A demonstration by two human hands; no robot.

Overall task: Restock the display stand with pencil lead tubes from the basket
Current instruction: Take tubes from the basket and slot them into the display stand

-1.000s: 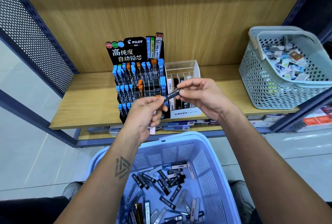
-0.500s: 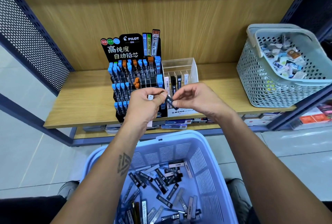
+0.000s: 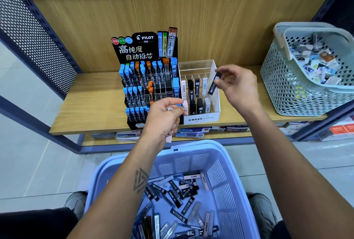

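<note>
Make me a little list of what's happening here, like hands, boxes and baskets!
right hand: pinches a dark lead tube above the clear Mono stand
left hand: grips a few tubes in front of the black Pilot stand
blue basket: holds loose tubes, near the person
grey basket: on the shelf, right, full of small packs

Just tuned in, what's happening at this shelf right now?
A person is restocking lead tubes. The right hand pinches a dark tube above the clear MONO stand, not yet slotted in. The left hand grips a few more tubes in front of the black Pilot stand. The blue basket below holds many loose tubes. A grey basket of other small items sits on the shelf to the right.
</note>
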